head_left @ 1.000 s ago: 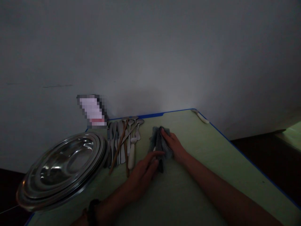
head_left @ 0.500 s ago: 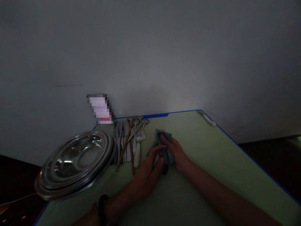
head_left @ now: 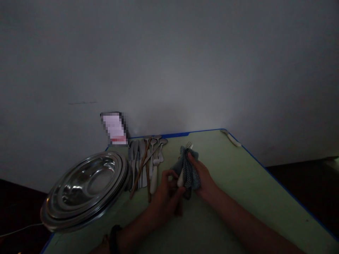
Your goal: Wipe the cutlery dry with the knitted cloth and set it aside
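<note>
In front of me a white-handled fork [head_left: 180, 179] points away, its tines showing above a grey-blue patterned cloth [head_left: 187, 173]. My right hand [head_left: 202, 174] is closed on the cloth, thumb on top, with the fork's neck wrapped inside. The lower end of the fork's handle lies between the bent fingers and thumb of my left hand [head_left: 169, 192]. A dark tip, which I cannot identify, shows under the cloth. Left of my hands lie table knives [head_left: 136, 150], spoons [head_left: 162, 141], brown chopsticks [head_left: 148, 178] and another white-handled fork [head_left: 154, 176].
A stack of steel plates [head_left: 50, 211] stands at the left of the green table [head_left: 254, 197]. Behind it, a phone-like device [head_left: 115, 128] with a blurred screen leans on the wall [head_left: 169, 63]. A white-handled utensil [head_left: 233, 139] lies at the far right corner.
My left fingers have drawn back toward the handle's end, exposing the white handle. The right hand and cloth have shifted slightly right, and the fork's tines show more clearly.
</note>
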Motion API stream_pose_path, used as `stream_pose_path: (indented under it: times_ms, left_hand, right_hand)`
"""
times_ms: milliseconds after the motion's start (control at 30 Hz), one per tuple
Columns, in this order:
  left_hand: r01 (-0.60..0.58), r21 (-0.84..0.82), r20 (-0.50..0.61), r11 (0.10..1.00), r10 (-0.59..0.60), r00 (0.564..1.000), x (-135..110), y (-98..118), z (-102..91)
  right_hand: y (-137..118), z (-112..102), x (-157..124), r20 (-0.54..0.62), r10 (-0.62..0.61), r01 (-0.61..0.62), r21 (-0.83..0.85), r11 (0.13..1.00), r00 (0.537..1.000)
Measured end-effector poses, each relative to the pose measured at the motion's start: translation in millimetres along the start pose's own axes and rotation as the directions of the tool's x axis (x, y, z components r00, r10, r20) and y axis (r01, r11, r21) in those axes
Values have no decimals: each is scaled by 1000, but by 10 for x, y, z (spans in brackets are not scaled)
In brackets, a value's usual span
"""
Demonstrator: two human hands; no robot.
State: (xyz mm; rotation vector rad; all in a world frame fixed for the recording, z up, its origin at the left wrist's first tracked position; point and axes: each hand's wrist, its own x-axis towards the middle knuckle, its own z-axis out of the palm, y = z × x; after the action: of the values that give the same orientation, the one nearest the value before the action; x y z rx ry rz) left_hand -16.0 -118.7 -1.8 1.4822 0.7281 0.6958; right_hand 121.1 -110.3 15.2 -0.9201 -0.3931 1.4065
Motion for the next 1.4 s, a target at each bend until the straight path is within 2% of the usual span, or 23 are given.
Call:
stream_pose_path:
  times_ms: [100,167,267,367,467,533,600,667,733,800,833,900,1100,1200,1400]
  left_hand:
    - [72,16,-39,997,-71,997,30,32,19]
    - [78,58,-38,995,-76,996,38,54,12]
    - [-5,114,-25,993,8,1000,23,81,-14]
    - [-105,144,-11,984,107,994,-28,111,-11]
    - [-154,92,-9,984,155,988,-77,211,0]
    - [-173,50,-5,984,174,985,-68,378,-46]
    - [-198,53,-103,979,203,974,-8,650,-155]
    - [-184,261,-153,948,228,962,86,996,-301]
    - [-133,530,-74,837,202,977,178,1336,-434]
    - [-131,705,48,697,138,989,238,1580,-519]
    - [-126,748,61,651,122,991,253,1649,-542]
    - [-128,784,65,607,125,990,263,1687,-568]
    - [-169,765,81,621,167,983,162,1618,-680]
    - [-212,754,143,622,159,977,55,1685,-721]
    - [-69,808,145,585,-84,986,39,1659,-686]
  right_hand:
    - [1,25,-36,-4,11,-11,-103,995,1000]
    - [-8,27,-35,-28,-19,14,-158,987,999]
    - [-50,29,-35,-6,-57,55,-213,975,998]
    - [-143,43,-76,93,-57,82,-288,954,994]
    - [-297,60,-144,208,-80,156,-383,910,975]
    - [-434,89,-178,302,-85,231,-486,843,949]
    - [-592,158,-196,433,-41,332,-622,709,900]
    - [-755,277,-201,580,19,480,-692,538,815]
    - [-899,424,-205,665,-37,621,-674,400,746]
    - [-1003,558,-213,693,-36,660,-669,342,720]
    - [-1039,605,-218,694,-41,666,-669,331,718]
    - [-1088,649,-226,695,-6,662,-682,310,719]
    - [-1272,508,-327,656,255,623,-755,206,711]
    - [-1385,451,-422,626,281,607,-778,161,728]
    - [-1360,483,-422,606,297,624,-781,43,738]
